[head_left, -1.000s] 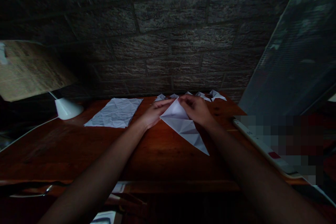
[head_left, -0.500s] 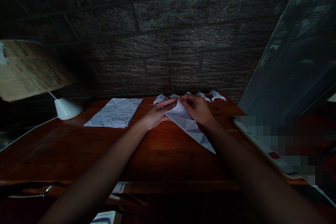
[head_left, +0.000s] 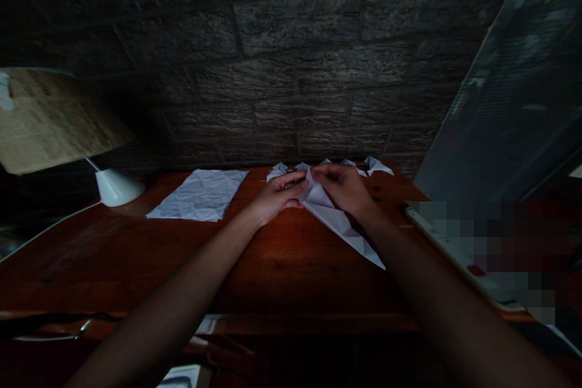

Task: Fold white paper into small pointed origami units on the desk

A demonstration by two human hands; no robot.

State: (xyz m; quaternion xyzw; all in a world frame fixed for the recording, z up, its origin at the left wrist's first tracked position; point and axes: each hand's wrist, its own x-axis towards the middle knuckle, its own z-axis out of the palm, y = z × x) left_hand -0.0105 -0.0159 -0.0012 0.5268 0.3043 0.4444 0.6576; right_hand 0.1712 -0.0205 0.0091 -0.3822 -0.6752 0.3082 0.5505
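A white folded paper point(head_left: 339, 224), creased into a long narrow triangle, lies on the wooden desk point(head_left: 273, 260) with its point toward the near right. My left hand point(head_left: 275, 197) rests at its far left corner, fingers curled and pinching the top flap. My right hand point(head_left: 345, 188) grips the same far end from the right, fingers closed over the fold. Both hands meet at the paper's upper tip.
A creased flat sheet point(head_left: 200, 194) lies at the left. Several small folded paper pieces point(head_left: 359, 165) line the desk's back edge by the brick wall. A lamp with a white base point(head_left: 116, 188) stands at far left. A long white flat object point(head_left: 459, 254) lies at right.
The folded paper has narrowed and its near point swung rightward as my hands folded it further. My left fingers went from flat on the paper to pinching its tip.
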